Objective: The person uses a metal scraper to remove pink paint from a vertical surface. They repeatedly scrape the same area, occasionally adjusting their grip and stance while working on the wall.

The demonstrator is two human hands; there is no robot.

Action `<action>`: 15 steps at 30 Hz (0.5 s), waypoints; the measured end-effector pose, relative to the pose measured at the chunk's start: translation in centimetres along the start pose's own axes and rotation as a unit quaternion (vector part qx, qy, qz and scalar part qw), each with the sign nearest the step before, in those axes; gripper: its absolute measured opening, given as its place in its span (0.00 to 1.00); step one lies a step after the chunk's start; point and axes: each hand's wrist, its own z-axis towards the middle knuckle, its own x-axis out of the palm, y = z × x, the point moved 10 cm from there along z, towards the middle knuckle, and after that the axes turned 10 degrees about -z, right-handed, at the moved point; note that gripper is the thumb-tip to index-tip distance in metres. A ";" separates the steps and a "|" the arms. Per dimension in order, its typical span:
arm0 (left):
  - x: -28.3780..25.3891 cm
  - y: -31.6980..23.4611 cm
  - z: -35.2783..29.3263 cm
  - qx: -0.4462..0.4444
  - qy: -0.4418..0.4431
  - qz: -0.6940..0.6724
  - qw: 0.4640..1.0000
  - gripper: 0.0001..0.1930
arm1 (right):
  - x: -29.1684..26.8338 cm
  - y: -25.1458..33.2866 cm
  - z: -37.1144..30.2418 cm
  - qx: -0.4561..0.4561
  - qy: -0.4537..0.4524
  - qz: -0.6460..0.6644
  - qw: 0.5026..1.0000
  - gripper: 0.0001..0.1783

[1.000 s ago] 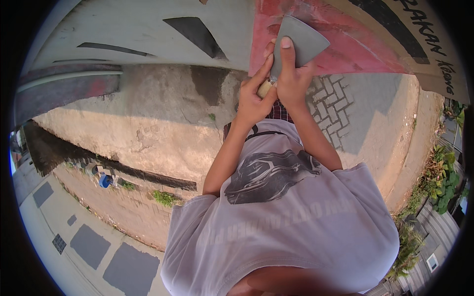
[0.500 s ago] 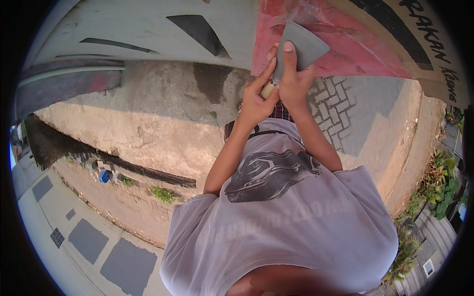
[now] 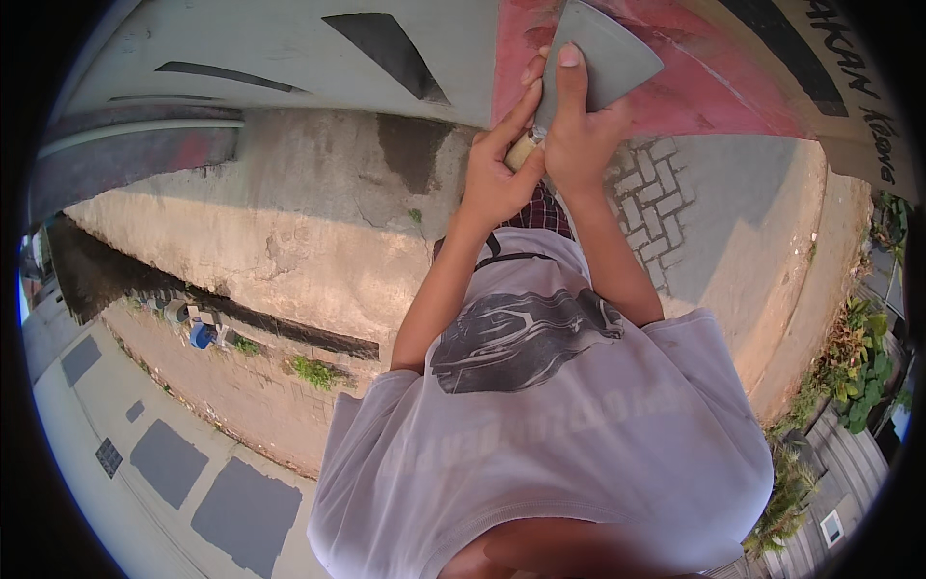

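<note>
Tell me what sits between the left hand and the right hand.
In the head view, the scraper's pale wooden handle lies between left hand and right hand; both grip it.

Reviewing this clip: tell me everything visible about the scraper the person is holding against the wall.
The scraper has a broad, flat grey blade, metal by its look, that widens away from a pale, wood-like handle. Both hands grip it: the right hand wraps the neck with its index finger laid along the blade, and the left hand closes around the handle end. The blade lies against the red painted patch of the wall, its wide edge pointing up and away from the person.
</note>
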 end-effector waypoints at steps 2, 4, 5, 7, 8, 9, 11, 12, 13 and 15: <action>-0.1 1.3 -0.5 -0.051 -0.012 -0.023 0.998 0.36 | 0.3 -1.0 -0.5 0.025 0.005 0.016 1.000 0.17; -0.3 0.9 -0.6 -0.012 -0.009 -0.006 1.000 0.36 | 0.8 -1.7 -0.7 0.036 0.020 0.041 0.998 0.17; -0.5 0.9 -0.7 -0.006 -0.008 -0.002 1.000 0.36 | 0.7 -1.7 -0.6 0.021 0.014 0.042 0.999 0.17; -0.7 1.4 -1.0 -0.027 -0.008 0.000 1.000 0.36 | 0.4 -1.3 -0.5 -0.010 -0.004 0.043 0.999 0.16; -0.8 1.8 -1.1 -0.044 -0.008 -0.002 0.999 0.36 | 0.6 -1.4 -0.5 -0.002 0.002 0.040 0.999 0.16; -0.9 2.1 -1.2 -0.062 -0.013 -0.005 0.998 0.36 | 0.7 -1.5 -0.5 0.003 0.005 0.038 0.999 0.16; -1.0 1.4 -1.5 -0.041 -0.008 0.005 0.999 0.36 | 0.8 -1.8 -0.7 0.030 0.001 0.044 0.999 0.17; -1.0 1.4 -1.5 -0.045 -0.001 0.014 0.999 0.35 | 0.7 -2.1 -0.9 0.047 -0.005 0.054 0.997 0.17; -1.0 1.3 -1.6 -0.042 0.003 0.005 0.999 0.35 | 0.8 -2.2 -1.1 0.057 -0.002 0.064 0.996 0.17; -1.2 1.6 -1.8 -0.067 0.015 -0.004 0.998 0.35 | 0.8 -2.1 -1.3 0.058 -0.007 0.053 0.997 0.18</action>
